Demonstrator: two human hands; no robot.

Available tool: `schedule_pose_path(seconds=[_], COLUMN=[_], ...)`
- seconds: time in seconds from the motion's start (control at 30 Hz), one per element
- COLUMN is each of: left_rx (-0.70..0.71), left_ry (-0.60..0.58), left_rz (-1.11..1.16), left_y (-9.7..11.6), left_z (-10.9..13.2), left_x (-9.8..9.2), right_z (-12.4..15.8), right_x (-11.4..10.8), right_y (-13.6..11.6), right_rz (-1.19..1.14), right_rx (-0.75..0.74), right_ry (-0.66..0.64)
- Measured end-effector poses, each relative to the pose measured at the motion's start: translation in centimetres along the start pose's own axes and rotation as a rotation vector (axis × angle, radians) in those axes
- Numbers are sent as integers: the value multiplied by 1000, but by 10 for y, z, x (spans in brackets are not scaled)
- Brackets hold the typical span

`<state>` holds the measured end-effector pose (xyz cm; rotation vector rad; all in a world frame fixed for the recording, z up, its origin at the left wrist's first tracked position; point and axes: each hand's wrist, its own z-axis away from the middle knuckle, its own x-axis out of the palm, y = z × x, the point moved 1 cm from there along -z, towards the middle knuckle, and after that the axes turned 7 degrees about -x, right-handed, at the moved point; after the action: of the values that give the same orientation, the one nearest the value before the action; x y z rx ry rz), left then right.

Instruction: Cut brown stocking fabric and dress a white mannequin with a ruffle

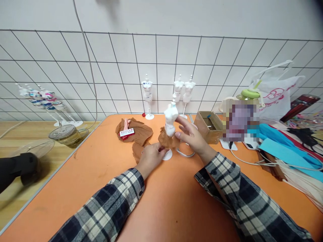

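Clock read from my place, 12 straight ahead. Nearest, at 12: bare orange tabletop (156,201). At 10, past the table edge, a black object (29,168) on the wooden surface (10,131). A loose brown piece (136,151) lies close at 11, partly behind my left hand. At 12 to 1, a thin white loop (186,155) just behind my right hand; at 2, a blue cloth heap (287,153) with cables. Farther at 11: a larger brown cloth (141,129), a red-and-white tag (127,133) on it. At 10, a lidded jar (68,136). At 1, a cardboard box (214,136), nearest obstacle beyond my right hand. Then a white bag (275,97) at 2. Far side: a colour-flecked form (147,92) just short of 12, two white forms (187,90) just past it, all before the tiled wall (166,48).

Small dress form (170,116) between my hands at 12, near upright, brown wrap (166,138) around its lower part. Left hand (150,158) low on its left, fingertips narrow at the wrap's lower edge; can't tell whether they pinch it. Right hand (193,136) at its right side, thumb and forefinger well apart, thumb by the hip.
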<state>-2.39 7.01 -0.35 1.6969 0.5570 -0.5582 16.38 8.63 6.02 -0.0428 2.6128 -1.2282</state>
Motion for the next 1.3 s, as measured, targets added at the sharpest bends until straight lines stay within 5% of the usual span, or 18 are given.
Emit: schedule_pose_path(seconds=[0.07, 0.13, 0.5, 0.8, 1.17, 1.3], left_rx=[19, 30, 50, 61, 69, 63], left_ry=[-20, -29, -40, -54, -71, -67], left_rz=[-41, -78, -178, -247, -285, -262], left_y=[1, 2, 2, 5, 6, 4], left_z=[0, 0, 0, 1, -1, 0], left_x=[-1, -3, -4, -6, -6, -6], right_z=[3, 7, 25, 30, 34, 39], right_x=[2, 6, 30, 36, 46, 47], right_y=[1, 3, 16, 14, 27, 29], right_rz=[99, 182, -33, 205, 111, -96], right_rx=[-19, -15, 88, -19, 50, 74], right_ry=[240, 349, 313, 213, 196, 142])
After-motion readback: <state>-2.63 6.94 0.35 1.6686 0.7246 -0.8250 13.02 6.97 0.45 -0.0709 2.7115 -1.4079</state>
